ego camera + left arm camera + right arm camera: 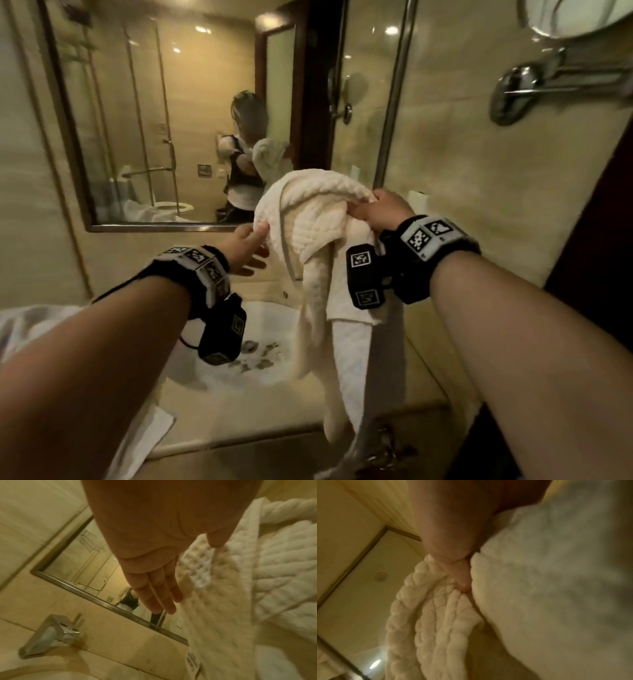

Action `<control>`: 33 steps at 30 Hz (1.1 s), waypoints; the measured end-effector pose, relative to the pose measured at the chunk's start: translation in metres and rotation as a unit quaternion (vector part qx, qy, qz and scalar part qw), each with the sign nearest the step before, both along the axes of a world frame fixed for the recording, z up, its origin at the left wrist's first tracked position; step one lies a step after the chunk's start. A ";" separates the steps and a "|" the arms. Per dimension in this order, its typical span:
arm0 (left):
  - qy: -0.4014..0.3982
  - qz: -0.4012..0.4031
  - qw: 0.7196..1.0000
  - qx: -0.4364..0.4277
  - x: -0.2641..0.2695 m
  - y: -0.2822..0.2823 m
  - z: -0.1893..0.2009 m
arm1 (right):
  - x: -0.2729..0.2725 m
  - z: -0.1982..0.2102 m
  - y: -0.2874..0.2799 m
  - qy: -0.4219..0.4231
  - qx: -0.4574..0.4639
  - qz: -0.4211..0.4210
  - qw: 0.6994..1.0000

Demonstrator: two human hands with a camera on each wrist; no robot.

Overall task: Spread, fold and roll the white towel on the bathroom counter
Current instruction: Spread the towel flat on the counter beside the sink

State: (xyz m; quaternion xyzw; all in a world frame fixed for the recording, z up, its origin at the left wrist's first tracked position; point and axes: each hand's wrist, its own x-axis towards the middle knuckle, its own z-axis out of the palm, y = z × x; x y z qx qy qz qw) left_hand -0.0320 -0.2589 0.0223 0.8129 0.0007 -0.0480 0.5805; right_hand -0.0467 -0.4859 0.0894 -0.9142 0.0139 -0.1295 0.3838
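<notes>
- Right hand [383,210] grips a bunched upper fold of the white towel [308,219], held aloft above the counter [267,421]; its fingers are buried in cloth.
- Left hand [245,248] is released, fingers [159,593] straight, thumb touching the towel's left edge.
- Towel's lower end hangs past the counter edge, blurred.
- Sink [267,315] is partly hidden behind the towel.

There are two hands, the left hand [244,247] and the right hand [383,211], one white towel [318,219], one mirror [164,113], and one tap [49,635].
</notes>
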 end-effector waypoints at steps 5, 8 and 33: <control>0.004 -0.028 0.999 0.022 0.017 -0.060 -0.001 | 0.023 -0.029 -0.051 0.051 -0.007 -0.048 0.998; 0.022 -0.051 0.997 0.047 0.040 -0.078 -0.012 | 0.050 -0.052 -0.063 0.097 -0.019 -0.038 0.994; 0.195 -0.136 0.866 0.440 0.325 -0.105 -0.250 | 0.293 -0.293 -0.085 0.407 -0.139 0.004 0.903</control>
